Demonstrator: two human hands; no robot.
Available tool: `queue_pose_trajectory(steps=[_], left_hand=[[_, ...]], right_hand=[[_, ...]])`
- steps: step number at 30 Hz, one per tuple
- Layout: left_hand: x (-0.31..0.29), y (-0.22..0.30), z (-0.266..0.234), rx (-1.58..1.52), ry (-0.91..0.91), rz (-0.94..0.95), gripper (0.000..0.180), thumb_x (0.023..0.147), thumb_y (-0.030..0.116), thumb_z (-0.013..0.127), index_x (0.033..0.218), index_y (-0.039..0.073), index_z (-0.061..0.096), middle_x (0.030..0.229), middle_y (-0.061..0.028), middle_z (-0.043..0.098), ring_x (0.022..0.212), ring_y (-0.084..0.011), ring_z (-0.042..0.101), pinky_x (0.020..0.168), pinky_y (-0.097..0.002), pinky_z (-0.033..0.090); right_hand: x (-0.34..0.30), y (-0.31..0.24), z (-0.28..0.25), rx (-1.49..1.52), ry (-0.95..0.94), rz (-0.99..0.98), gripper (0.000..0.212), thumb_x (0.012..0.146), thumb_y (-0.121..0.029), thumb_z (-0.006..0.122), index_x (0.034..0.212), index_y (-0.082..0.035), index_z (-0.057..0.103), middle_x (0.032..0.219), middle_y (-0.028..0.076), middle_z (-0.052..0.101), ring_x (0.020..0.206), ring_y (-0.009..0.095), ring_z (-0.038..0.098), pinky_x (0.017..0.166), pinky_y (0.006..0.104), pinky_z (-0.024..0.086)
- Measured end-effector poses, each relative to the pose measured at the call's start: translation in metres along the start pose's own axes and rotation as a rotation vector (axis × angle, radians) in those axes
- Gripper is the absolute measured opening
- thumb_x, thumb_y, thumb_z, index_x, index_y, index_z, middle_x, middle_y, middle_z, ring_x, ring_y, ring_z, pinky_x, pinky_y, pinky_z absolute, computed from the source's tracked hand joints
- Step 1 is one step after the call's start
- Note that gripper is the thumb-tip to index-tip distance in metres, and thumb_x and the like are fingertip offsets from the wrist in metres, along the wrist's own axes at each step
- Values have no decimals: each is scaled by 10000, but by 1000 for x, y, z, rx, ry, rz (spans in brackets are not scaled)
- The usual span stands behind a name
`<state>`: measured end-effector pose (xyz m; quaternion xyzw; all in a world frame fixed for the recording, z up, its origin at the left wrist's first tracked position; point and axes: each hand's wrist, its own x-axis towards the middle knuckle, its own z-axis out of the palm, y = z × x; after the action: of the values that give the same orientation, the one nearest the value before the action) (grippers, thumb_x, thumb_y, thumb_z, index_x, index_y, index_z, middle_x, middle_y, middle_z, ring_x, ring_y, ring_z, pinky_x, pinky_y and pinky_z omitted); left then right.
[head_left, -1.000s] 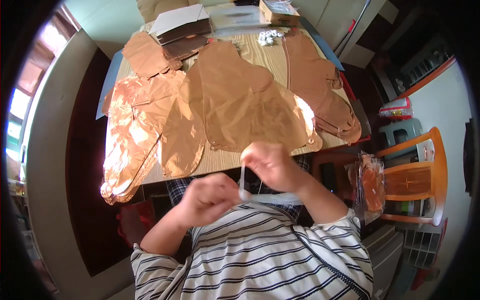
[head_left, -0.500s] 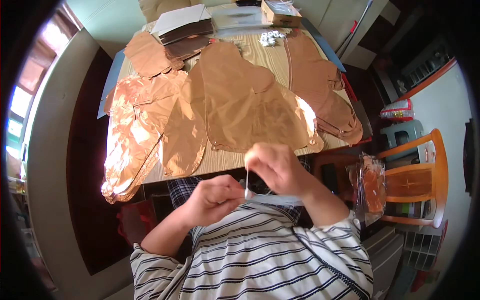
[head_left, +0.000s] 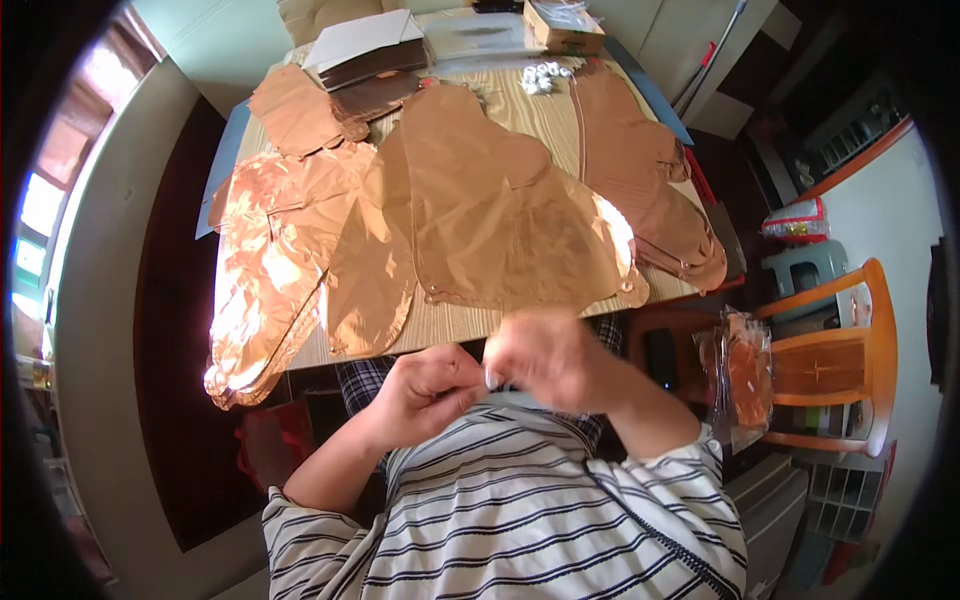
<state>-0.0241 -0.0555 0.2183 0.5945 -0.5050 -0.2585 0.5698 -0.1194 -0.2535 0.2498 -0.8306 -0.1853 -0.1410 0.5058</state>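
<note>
Fingers pressed together, the left hand (head_left: 425, 395) pinches a small white rounded piece (head_left: 491, 380) right of its knuckles, just below the frame's centre, long axis unreadable, while the right hand (head_left: 552, 358) blurs close alongside, its grip impossible to tell.

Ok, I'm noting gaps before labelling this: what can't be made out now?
All in the head view:
Small white piece: mostly covered by the left hand and right hand; full shape hidden.
Right hand: blurred, finger positions unclear.
White cluster on the table: too small to identify.
Dark object at the far end: cut off by the top edge.
</note>
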Motion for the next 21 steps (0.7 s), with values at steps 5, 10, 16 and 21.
queue_pose_trajectory(steps=[5,10,16,21], left_hand=[[8,-3,-8,27,256,-27,139,832,-64,654,956,-25,702,834,-85,632,762,-151,616,679,-269,494],[0,4,4,-156,98,-39,160,853,-75,630,985,-38,711,854,-96,640,762,-156,609,705,-255,487],[0,-17,0,47,153,-61,91,874,-29,637,943,-25,696,856,-91,641,764,-161,614,706,-265,487],[-1,1,0,-480,230,-191,159,879,-41,624,1003,-7,716,885,-56,653,829,-132,592,756,-268,471]], right_hand=[[-17,7,24,91,-218,55,77,890,-107,629,848,-45,609,764,89,603,701,284,607,674,384,486],[9,8,-3,-20,80,238,60,902,-88,613,858,-46,612,737,102,587,670,263,599,618,323,477],[-3,2,11,-78,-77,-84,84,888,-122,616,820,-79,591,723,83,557,683,277,592,634,383,474],[-6,24,13,35,7,154,118,913,-134,601,840,-42,597,736,105,593,703,302,608,633,366,478]])
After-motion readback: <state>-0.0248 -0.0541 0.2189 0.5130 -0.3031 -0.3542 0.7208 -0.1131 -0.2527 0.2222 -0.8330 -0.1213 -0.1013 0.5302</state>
